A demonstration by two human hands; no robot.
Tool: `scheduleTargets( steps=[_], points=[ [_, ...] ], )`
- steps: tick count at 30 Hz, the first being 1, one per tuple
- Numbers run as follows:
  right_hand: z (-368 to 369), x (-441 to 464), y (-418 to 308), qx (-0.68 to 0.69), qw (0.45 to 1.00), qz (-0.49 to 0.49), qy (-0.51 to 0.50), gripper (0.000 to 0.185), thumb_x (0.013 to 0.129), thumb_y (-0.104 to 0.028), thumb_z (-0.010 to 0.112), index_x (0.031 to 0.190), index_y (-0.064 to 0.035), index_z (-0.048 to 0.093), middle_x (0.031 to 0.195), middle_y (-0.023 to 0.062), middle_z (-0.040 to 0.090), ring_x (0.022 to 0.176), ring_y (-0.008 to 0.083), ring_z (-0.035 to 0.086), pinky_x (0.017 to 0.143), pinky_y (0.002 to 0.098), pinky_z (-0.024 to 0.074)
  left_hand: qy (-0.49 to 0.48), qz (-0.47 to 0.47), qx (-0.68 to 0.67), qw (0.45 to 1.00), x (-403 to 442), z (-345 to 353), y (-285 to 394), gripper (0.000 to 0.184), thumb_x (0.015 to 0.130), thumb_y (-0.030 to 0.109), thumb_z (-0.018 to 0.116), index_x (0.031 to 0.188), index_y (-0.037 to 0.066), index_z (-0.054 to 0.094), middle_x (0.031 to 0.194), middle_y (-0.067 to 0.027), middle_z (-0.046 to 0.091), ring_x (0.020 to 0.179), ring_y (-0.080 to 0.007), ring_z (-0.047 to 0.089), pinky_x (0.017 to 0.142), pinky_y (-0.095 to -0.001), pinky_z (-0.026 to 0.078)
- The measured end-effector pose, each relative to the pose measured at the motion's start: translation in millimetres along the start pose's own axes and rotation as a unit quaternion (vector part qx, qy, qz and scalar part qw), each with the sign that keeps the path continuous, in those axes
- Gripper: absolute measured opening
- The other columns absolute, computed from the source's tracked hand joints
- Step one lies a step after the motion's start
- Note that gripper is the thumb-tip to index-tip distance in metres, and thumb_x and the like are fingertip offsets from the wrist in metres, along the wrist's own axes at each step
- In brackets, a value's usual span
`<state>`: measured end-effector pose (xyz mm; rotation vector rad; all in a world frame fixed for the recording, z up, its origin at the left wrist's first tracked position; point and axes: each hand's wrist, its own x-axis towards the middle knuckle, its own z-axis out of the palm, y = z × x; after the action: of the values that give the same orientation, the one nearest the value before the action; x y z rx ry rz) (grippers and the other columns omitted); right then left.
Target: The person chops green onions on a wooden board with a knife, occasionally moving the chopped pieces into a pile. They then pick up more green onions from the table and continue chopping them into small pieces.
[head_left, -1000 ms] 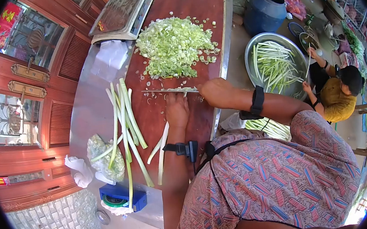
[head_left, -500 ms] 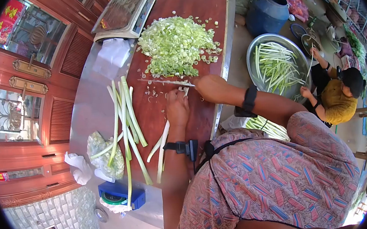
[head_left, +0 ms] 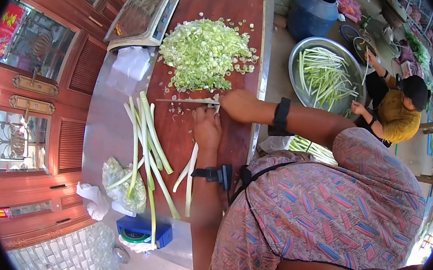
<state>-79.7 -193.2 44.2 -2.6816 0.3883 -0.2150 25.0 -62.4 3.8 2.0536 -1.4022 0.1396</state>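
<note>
My right hand (head_left: 238, 106) is wrapped round the handle of a knife (head_left: 187, 100), whose blade points left across the red-brown board (head_left: 237, 135) with pale bits along it. Just below the blade, my left hand (head_left: 207, 127) presses with bent fingers on scallion stalks, mostly hidden under it; a pale end shows by its fingertips. Above the knife lies a large pile of chopped scallions (head_left: 205, 54). Long whole scallions (head_left: 146, 142) lie left of my left hand, and two shorter white stalks (head_left: 192, 177) lie beside my left forearm.
A scale (head_left: 143, 16) stands at the upper left, with plastic bags (head_left: 130, 65) below it. A filled bag (head_left: 124, 184) and a blue device (head_left: 145, 231) are at lower left. Right of the table are a blue barrel (head_left: 313, 11), a metal basin (head_left: 297, 76) of scallions and a seated person (head_left: 398, 110).
My right hand and the knife have shifted left, and the blade has moved slightly up from its position a second ago. My left hand stays on the stalks.
</note>
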Motion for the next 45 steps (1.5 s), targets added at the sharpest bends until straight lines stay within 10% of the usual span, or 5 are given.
scheduleTargets(
  steps=[45],
  points=[
    [-8.8, -15.8, -12.6, 0.016, 1.000, 0.008, -0.023, 0.014, 0.078, -0.007, 0.052, 0.080, 0.0021, 0.063, 0.076, 0.0225, 0.065, 0.072, 0.0393, 0.065, 0.062, 0.0479, 0.0519, 0.008, 0.004, 0.015, 1.000, -1.7, 2.1, -2.6, 0.020, 0.073, 0.004, 0.067, 0.093, 0.004, 0.066, 0.098, -0.0157, 0.058, 0.093, -0.0373, 0.052, 0.084, -0.0450, 0.045]
  ],
)
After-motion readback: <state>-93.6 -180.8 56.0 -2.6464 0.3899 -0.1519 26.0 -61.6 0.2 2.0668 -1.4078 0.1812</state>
